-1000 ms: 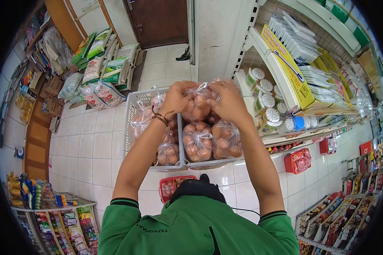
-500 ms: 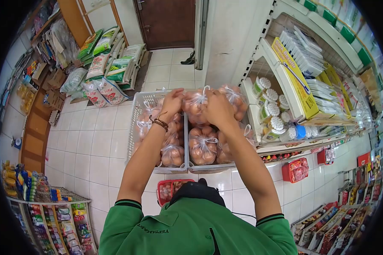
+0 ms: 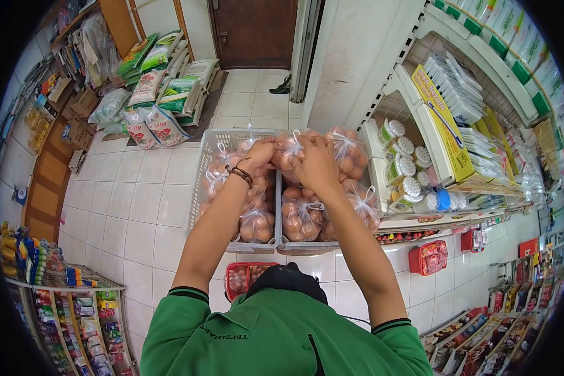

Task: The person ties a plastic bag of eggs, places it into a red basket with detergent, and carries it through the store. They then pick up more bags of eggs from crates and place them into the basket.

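Note:
Two plastic crates, a left one (image 3: pixel 202 164) and a right one (image 3: pixel 319 245), stand side by side, filled with clear knotted bags of brown eggs. My right hand (image 3: pixel 318 164) rests with bent fingers on a bag of eggs (image 3: pixel 287 145) at the back of the right crate. My left hand (image 3: pixel 259 155), with a bracelet at the wrist, touches the left side of that same bag, near the rims between the crates. Its fingertips are partly hidden. More egg bags (image 3: pixel 302 215) lie nearer to me.
Shelves with cotton-swab tubs (image 3: pixel 402 166) and a yellow box (image 3: pixel 442 119) stand close on the right. Stacked sacks (image 3: pixel 160 94) lie at the back left. A red basket (image 3: pixel 237 279) is on the floor near me, another red basket (image 3: pixel 428 257) further right.
The camera view has shifted slightly. My right hand has moved a little on the bag and covers its knot less fully; my left hand has shifted slightly right and down.

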